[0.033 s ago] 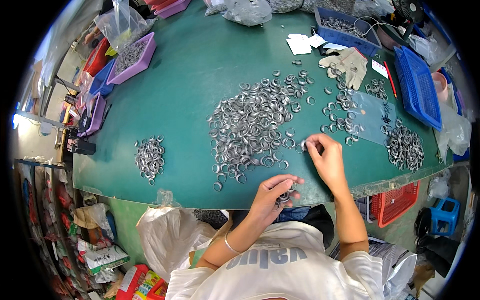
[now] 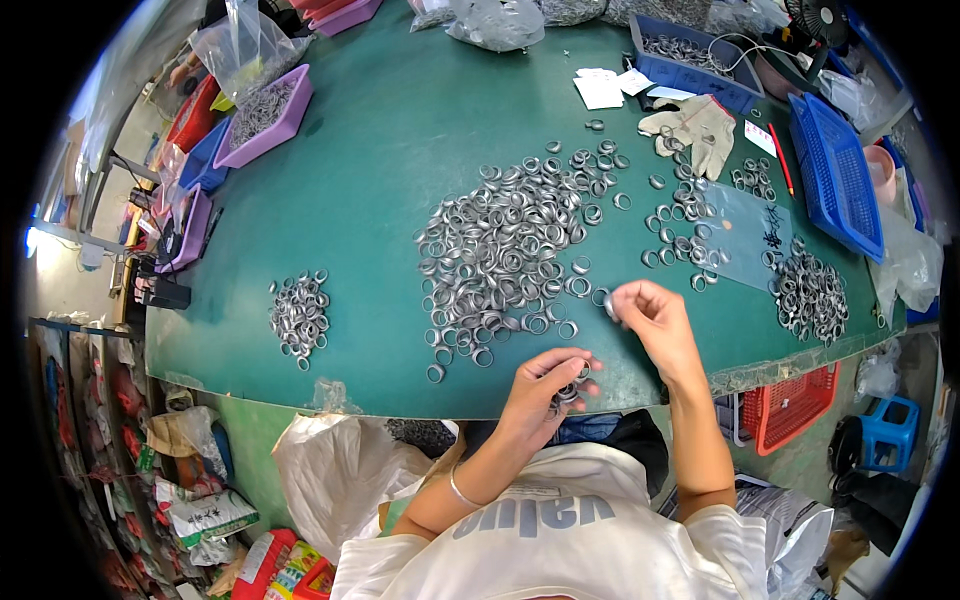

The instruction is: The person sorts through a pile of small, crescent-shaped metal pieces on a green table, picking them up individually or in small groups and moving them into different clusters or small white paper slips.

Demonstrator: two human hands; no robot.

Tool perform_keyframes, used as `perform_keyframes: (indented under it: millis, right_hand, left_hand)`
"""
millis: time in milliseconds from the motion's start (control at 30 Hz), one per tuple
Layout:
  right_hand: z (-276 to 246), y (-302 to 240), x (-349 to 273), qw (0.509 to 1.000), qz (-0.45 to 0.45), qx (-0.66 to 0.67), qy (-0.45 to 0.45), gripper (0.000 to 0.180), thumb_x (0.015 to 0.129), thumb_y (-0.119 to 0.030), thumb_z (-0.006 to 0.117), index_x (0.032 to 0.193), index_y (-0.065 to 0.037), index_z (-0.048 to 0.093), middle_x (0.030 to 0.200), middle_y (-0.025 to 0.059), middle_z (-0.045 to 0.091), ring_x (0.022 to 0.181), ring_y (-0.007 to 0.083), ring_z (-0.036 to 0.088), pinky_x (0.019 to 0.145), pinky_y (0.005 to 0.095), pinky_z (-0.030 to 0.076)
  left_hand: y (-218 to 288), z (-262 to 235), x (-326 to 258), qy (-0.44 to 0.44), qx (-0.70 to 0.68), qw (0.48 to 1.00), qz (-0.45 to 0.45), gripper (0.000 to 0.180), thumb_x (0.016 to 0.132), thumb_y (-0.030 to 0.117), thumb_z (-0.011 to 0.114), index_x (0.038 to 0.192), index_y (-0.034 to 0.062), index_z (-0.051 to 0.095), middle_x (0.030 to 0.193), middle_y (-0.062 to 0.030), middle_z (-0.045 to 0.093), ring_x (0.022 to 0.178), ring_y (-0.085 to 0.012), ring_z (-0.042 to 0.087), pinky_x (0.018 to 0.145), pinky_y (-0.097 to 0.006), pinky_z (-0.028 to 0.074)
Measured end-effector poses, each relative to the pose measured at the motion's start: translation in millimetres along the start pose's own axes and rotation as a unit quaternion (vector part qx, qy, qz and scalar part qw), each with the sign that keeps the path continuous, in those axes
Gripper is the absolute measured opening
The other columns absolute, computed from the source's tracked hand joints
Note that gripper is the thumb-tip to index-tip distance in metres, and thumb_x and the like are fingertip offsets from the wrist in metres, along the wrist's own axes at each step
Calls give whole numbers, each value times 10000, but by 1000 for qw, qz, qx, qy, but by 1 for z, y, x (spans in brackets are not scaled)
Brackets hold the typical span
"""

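My left hand (image 2: 545, 390), palm up at the table's near edge, curls round several grey metal rings (image 2: 568, 394). To its right and farther out, my right hand (image 2: 655, 318) pinches one metal ring (image 2: 610, 304) between thumb and fingertips, just above the green table. Another ring lies right beside those fingertips. A large heap of loose rings (image 2: 505, 240) spreads over the middle of the table, left of my right hand. One smaller pile of rings (image 2: 299, 315) sits at the left, another pile (image 2: 810, 295) at the right edge.
Scattered rings (image 2: 680, 212) lie near a clear plastic bag (image 2: 745, 235) and a work glove (image 2: 695, 130). A blue basket (image 2: 835, 175), a red pen (image 2: 781, 160) and a blue bin (image 2: 690, 75) stand or lie at right. Purple trays (image 2: 290, 120) line the left edge.
My right hand has shifted slightly to the right and toward me, with a ring in its fingertips. The left hand has barely moved.
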State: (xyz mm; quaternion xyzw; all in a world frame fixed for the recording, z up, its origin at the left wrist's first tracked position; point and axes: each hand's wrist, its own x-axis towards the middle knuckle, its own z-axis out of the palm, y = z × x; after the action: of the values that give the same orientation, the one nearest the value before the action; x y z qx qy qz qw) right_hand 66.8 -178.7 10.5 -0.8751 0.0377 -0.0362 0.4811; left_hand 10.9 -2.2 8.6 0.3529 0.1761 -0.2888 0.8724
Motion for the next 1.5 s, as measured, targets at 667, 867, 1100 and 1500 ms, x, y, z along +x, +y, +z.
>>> perform_keyframes:
  millis: [667,867,1100,1500]
  right_hand:
    - [1,-28,-52,982,-186,-6,24,62,773,-18,626,811,-14,577,722,59,569,685,236,545,645,338,387]
    - [-1,-41,-56,960,-254,-104,59,125,695,-2,667,780,-39,583,746,88,570,691,280,528,650,385,370]
    - [4,-25,-52,924,48,360,-119,89,841,-55,641,898,3,604,813,31,613,763,110,565,702,265,431]
    - [7,-10,-55,727,152,632,-221,144,877,-118,625,973,-16,594,878,19,595,794,100,537,731,244,411]
  left_hand:
    - [-4,5,-3,4,21,999,26,284,901,185,616,1122,7,599,912,-70,629,675,-119,577,529,-218,471]
    - [-3,3,-4,-26,48,998,16,298,893,213,640,1093,-7,627,887,-55,642,682,-96,584,517,-204,451]
    - [6,11,-15,-18,58,995,75,214,877,129,632,1037,-14,630,898,-76,641,654,-116,549,502,-236,412]
    - [8,18,-20,-27,53,995,75,183,858,82,654,1007,-25,643,842,-73,650,608,-105,551,515,-228,448]
